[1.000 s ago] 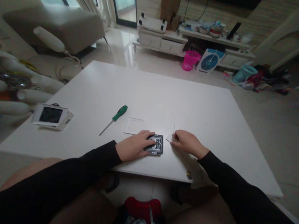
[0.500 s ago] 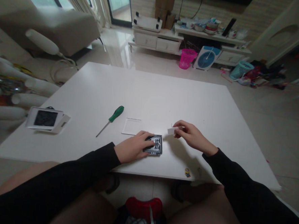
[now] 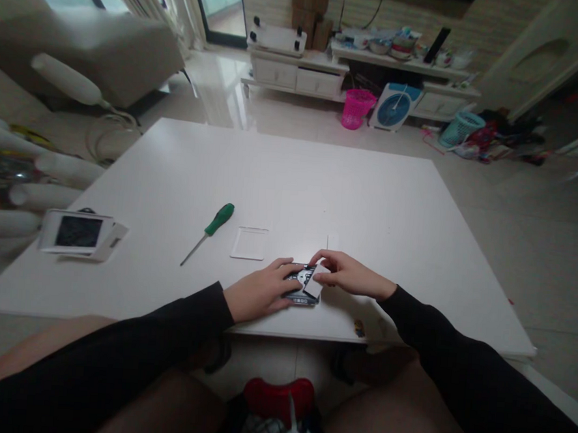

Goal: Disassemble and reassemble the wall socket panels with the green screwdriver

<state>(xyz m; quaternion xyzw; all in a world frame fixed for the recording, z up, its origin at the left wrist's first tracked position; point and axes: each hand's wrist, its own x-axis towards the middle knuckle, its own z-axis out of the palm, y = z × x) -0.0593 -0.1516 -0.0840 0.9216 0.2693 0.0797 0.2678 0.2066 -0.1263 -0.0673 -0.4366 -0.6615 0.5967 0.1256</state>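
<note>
A dark square switch base [image 3: 302,301], with metal and pale parts on its face, lies near the table's front edge. My left hand [image 3: 262,288] grips it from the left, thumb on the near side and fingers across the far side. My right hand [image 3: 349,274] pinches a small white rectangular switch cover [image 3: 316,285] and holds it tilted over the base's right half. Whether the cover touches the base I cannot tell. Farther back lies a thin white square frame [image 3: 247,258]. A green-handled screwdriver [image 3: 219,220] rests left of the frame.
At the white table's [image 3: 281,177] left edge sits an opened white box [image 3: 108,241] with a dark-centred square piece [image 3: 78,232]. A small cartoon sticker [image 3: 359,328] is near the front edge. Beyond the table stand a pink basket [image 3: 357,108] and a blue-and-white fan [image 3: 394,106].
My right hand has moved left and nearer to me, bringing the white cover over the base. My left hand stays on the base. The view has shifted slightly.
</note>
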